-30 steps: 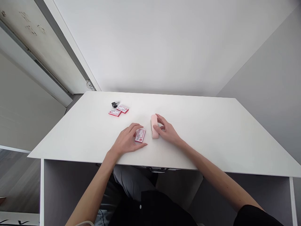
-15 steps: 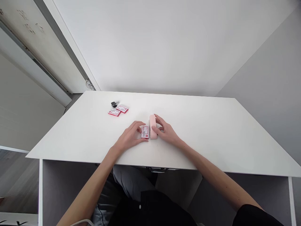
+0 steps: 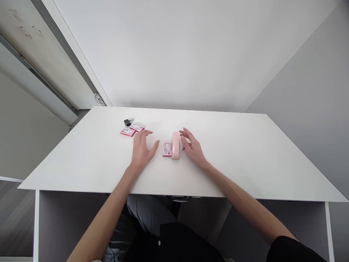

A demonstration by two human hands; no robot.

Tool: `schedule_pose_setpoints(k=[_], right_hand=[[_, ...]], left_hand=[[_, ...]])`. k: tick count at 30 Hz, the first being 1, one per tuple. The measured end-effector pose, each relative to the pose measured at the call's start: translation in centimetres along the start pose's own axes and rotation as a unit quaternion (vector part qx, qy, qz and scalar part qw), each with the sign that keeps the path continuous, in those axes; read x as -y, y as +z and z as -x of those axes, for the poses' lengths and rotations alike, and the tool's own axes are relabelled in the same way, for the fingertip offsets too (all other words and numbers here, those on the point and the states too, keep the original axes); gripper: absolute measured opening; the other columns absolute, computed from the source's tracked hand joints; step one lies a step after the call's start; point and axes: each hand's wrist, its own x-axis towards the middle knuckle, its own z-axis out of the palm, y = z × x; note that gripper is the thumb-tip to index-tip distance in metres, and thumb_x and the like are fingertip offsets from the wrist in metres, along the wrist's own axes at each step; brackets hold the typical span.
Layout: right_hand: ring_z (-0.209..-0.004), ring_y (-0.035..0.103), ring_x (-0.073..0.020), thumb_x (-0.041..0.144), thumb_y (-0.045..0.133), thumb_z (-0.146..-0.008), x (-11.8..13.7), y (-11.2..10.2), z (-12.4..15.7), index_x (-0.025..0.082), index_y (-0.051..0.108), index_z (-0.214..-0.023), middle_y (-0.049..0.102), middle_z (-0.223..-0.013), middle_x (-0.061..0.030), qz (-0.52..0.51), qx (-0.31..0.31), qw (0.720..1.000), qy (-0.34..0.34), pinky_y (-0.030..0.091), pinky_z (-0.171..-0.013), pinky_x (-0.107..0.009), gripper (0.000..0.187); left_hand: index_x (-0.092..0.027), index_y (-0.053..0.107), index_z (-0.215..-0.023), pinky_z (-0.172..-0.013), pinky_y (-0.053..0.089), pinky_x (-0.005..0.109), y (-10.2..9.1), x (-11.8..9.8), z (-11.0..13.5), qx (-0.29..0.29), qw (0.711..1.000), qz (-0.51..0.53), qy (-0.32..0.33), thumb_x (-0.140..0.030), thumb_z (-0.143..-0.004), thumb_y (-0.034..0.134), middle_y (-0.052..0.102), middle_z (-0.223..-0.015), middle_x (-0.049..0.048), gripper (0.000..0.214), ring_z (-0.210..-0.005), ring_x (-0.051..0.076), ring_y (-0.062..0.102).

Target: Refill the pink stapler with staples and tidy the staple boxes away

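Observation:
A small red-and-white box (image 3: 167, 149) lies flat in the middle of the table, label up. Right beside it, along its right side, is a long pale-pink object (image 3: 175, 146) with rounded ends; its kind I cannot make out. My left hand (image 3: 142, 148) is open over the table left of the box, thumb and fingers apart, holding nothing. Its fingertips are close to two more red-and-white boxes, one box (image 3: 127, 132) and another box (image 3: 137, 127), which touch each other. Just right of the pink object, my right hand (image 3: 192, 146) is open, its fingers loosely bent and empty.
A small black item (image 3: 128, 122) with a metallic end lies behind the two boxes at the far left. The white table (image 3: 231, 156) backs onto a white wall (image 3: 174, 54). Below its front edge are my legs and a dark open space.
My left hand has let go of the middle box and moved left toward the two boxes. My right hand has come off the pink object, which now stands closer against the box.

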Motion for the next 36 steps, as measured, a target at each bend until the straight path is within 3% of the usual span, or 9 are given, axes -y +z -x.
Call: schedule_pose_setpoints(k=[3,6,9,15,23,27,30,33,36], right_hand=[[-0.125,0.062,-0.0257,0.058,0.043,-0.103,-0.1,-0.3,-0.5,0.032,0.041,-0.157,0.053,-0.155,-0.0100,-0.005,-0.024,0.999,0.023,0.061,-0.078,-0.037,0.060],[-0.114,0.065,-0.0236,0.059,0.044,-0.103,-0.4,-0.5,-0.9,0.030,0.045,-0.154,0.055,-0.153,-0.0107,-0.005,-0.034,0.999,0.035,0.060,-0.079,-0.037,0.059],[-0.118,0.063,-0.0244,0.058,0.046,-0.102,-0.6,-0.6,-1.2,0.029,0.047,-0.152,0.056,-0.152,-0.0106,-0.011,-0.038,0.999,0.038,0.060,-0.076,-0.036,0.059],[-0.124,0.060,-0.0265,0.058,0.046,-0.101,-0.8,-0.7,-1.5,0.028,0.048,-0.151,0.057,-0.150,-0.0110,0.000,-0.032,0.999,0.041,0.061,-0.077,-0.037,0.058],[-0.125,0.060,-0.0260,0.056,0.047,-0.101,-0.8,-0.7,-1.4,0.029,0.051,-0.147,0.058,-0.149,-0.0108,0.004,-0.025,0.999,0.046,0.059,-0.089,-0.041,0.053],[-0.126,0.060,-0.0257,0.054,0.049,-0.101,-0.8,-0.6,-1.4,0.029,0.053,-0.145,0.059,-0.147,-0.0108,0.003,-0.021,0.999,0.039,0.059,-0.090,-0.041,0.051],[-0.125,0.060,-0.0258,0.054,0.049,-0.101,-0.9,-0.7,-1.4,0.028,0.054,-0.144,0.060,-0.145,-0.0112,-0.003,-0.022,0.999,0.040,0.059,-0.090,-0.042,0.051],[-0.125,0.060,-0.0256,0.054,0.049,-0.101,-1.1,-0.7,-1.5,0.027,0.054,-0.144,0.060,-0.144,-0.0115,-0.004,-0.021,0.999,0.040,0.059,-0.090,-0.042,0.051],[-0.123,0.061,-0.0252,0.054,0.048,-0.101,-1.2,-0.6,-1.5,0.026,0.054,-0.143,0.062,-0.142,-0.0117,0.004,-0.020,0.999,0.037,0.058,-0.090,-0.041,0.050]], left_hand=[[-0.019,0.052,-0.138,-0.120,0.029,0.058,0.0,1.7,-0.7,-0.045,0.993,-0.102,-0.043,-0.038,-0.096,0.056,0.049,-0.151,0.0178,0.045,-0.144,0.037,0.039],[-0.019,0.052,-0.143,-0.122,0.020,0.064,0.0,3.2,-1.2,-0.013,0.984,-0.169,-0.056,-0.040,-0.096,0.054,0.036,-0.165,0.0166,0.052,-0.152,0.043,0.025],[-0.019,0.052,-0.147,-0.123,0.014,0.068,0.4,4.3,-1.2,0.011,0.978,-0.194,-0.072,-0.044,-0.096,0.051,0.034,-0.167,0.0157,0.057,-0.156,0.045,0.018],[-0.019,0.047,-0.153,-0.123,0.024,0.063,0.6,4.6,-0.7,0.068,0.975,-0.186,-0.101,-0.045,-0.099,0.041,0.037,-0.166,0.0153,0.060,-0.157,0.041,0.024],[-0.026,0.045,-0.154,-0.122,0.032,0.058,-2.8,1.9,3.5,0.149,0.977,-0.151,-0.003,-0.043,-0.103,0.040,0.039,-0.166,0.0081,0.054,-0.157,0.035,0.028],[-0.030,0.050,-0.147,-0.122,0.032,0.058,-4.5,0.9,5.4,0.096,0.985,-0.144,0.016,-0.047,-0.099,0.052,0.045,-0.162,0.0079,0.051,-0.150,0.035,0.037],[-0.027,0.044,-0.150,-0.122,0.031,0.059,-5.2,1.7,5.0,0.077,0.988,-0.135,-0.014,-0.053,-0.094,0.061,0.036,-0.166,0.0113,0.064,-0.152,0.037,0.031],[-0.024,0.036,-0.154,-0.122,0.034,0.058,-5.1,3.2,3.7,0.113,0.988,-0.093,-0.054,-0.058,-0.090,0.065,0.038,-0.163,0.0148,0.078,-0.152,0.037,0.031],[-0.025,0.037,-0.154,-0.119,0.037,0.056,-4.7,4.2,2.3,0.157,0.984,-0.058,-0.068,-0.059,-0.090,0.066,0.043,-0.158,0.0145,0.077,-0.151,0.036,0.032]])
